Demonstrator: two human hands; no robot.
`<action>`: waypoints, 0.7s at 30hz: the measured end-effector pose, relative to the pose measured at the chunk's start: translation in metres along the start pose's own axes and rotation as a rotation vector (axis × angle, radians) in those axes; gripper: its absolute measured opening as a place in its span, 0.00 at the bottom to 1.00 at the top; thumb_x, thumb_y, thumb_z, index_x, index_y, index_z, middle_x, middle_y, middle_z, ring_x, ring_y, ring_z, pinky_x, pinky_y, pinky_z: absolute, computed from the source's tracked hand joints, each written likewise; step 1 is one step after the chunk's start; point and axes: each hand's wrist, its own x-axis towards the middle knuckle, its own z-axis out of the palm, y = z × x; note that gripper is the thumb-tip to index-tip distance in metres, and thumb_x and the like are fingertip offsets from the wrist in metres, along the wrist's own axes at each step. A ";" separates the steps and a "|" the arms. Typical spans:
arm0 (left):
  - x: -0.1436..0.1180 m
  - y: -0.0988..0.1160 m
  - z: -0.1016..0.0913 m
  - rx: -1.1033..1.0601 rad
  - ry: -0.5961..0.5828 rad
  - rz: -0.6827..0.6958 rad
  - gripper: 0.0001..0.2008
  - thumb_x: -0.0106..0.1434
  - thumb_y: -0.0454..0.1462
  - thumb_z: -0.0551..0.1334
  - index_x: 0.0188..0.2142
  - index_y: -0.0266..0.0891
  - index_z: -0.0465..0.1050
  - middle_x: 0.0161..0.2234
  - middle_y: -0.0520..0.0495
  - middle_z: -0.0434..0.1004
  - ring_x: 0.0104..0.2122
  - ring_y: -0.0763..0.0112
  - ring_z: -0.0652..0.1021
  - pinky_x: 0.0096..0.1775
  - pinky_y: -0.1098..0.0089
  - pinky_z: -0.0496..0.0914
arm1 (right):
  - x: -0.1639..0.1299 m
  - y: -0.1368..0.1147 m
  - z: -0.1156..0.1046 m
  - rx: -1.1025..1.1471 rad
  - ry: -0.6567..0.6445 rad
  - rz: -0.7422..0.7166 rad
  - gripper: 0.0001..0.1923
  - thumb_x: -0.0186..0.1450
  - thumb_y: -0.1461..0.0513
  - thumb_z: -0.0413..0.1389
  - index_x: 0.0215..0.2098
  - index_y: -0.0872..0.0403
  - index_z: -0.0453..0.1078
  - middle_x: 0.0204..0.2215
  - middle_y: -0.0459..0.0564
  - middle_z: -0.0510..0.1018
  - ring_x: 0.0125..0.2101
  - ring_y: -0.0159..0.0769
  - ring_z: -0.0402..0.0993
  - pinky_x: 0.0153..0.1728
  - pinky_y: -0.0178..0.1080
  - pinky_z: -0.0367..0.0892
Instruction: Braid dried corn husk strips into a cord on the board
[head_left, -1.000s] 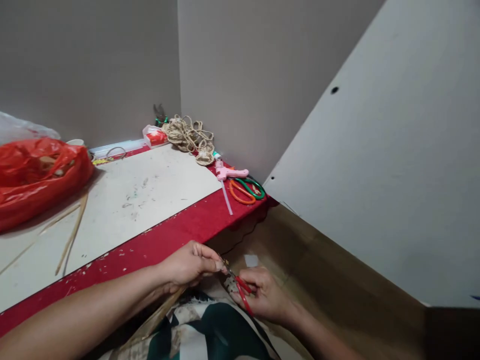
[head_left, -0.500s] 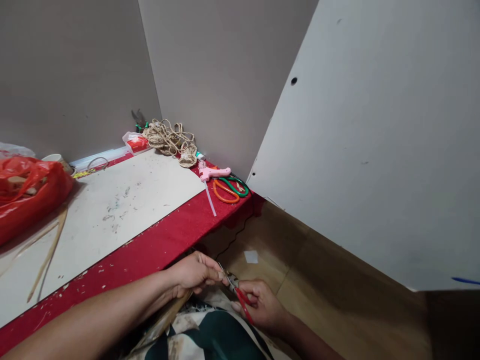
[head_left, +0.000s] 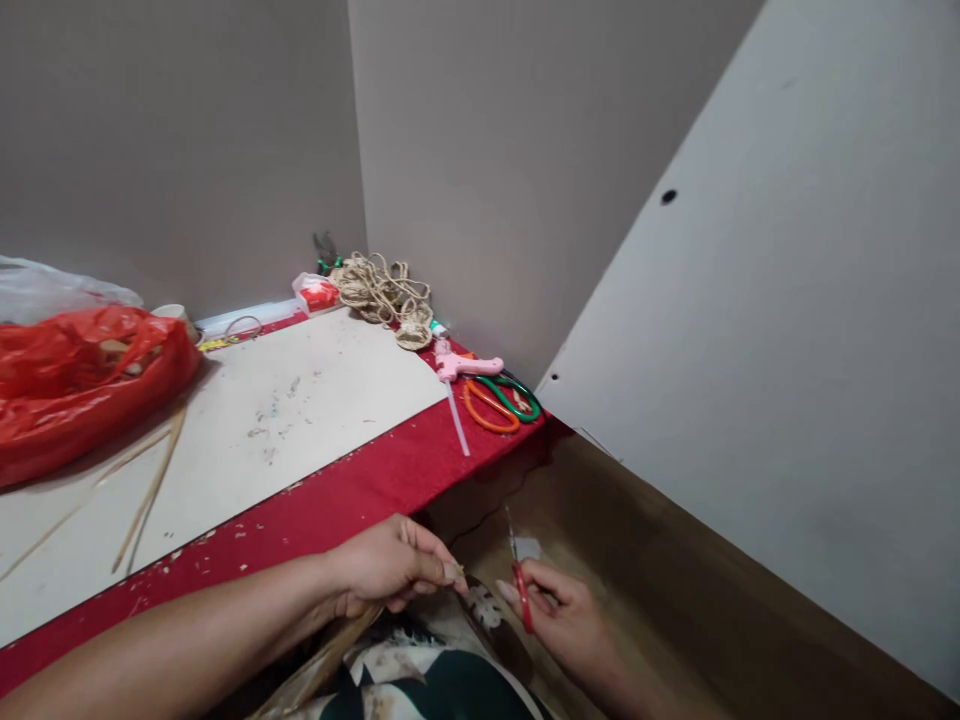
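Observation:
Red-handled scissors (head_left: 521, 600) are held in my right hand (head_left: 562, 612), their thin blades pointing up and away over the floor. A gap separates the blades from my left hand (head_left: 405, 568), which hovers over my lap just off the table edge. Its thumb and fingertips are pinched together, with a small tan tip showing between them. Below that palm, a tan, dry-looking fibre strip (head_left: 330, 652) runs down across my lap; my fingers hide where it leads. Patterned dark green and cream cloth (head_left: 435, 680) covers my lap.
On the red-covered table (head_left: 360, 490) lies a white board (head_left: 247, 400) with scraps. Around it are a red plastic bag (head_left: 90, 390), tan strips (head_left: 154, 485), coiled cord (head_left: 375, 285), a pink glue gun (head_left: 465, 366) and scissors with orange and green handles (head_left: 491, 405). A white panel (head_left: 787, 350) stands right.
The scissors have moved right, away from my left fingertips, and their blades now point more upright. My left hand keeps its pinch. The view has swung slightly left.

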 end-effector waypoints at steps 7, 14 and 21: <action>-0.064 0.012 -0.035 -0.055 0.099 0.113 0.13 0.52 0.43 0.66 0.30 0.33 0.78 0.13 0.59 0.52 0.13 0.84 0.50 0.17 0.74 0.42 | 0.072 -0.067 0.005 -0.258 -0.108 -0.326 0.19 0.59 0.52 0.57 0.20 0.52 0.55 0.13 0.38 0.57 0.15 0.25 0.52 0.19 0.30 0.52; -0.092 -0.003 -0.070 -0.214 0.231 0.258 0.12 0.56 0.41 0.63 0.32 0.32 0.76 0.14 0.62 0.44 0.14 0.85 0.44 0.18 0.75 0.38 | 0.179 -0.128 0.046 -0.603 -0.320 -0.279 0.10 0.58 0.60 0.57 0.24 0.53 0.60 0.21 0.44 0.69 0.21 0.28 0.63 0.22 0.31 0.48; -0.101 -0.002 -0.102 -0.454 0.362 0.390 0.11 0.57 0.39 0.61 0.33 0.31 0.72 0.16 0.62 0.43 0.15 0.85 0.44 0.17 0.78 0.38 | 0.235 -0.145 0.057 -0.495 -0.798 -0.083 0.03 0.55 0.66 0.57 0.24 0.56 0.66 0.15 0.43 0.71 0.15 0.27 0.65 0.19 0.30 0.55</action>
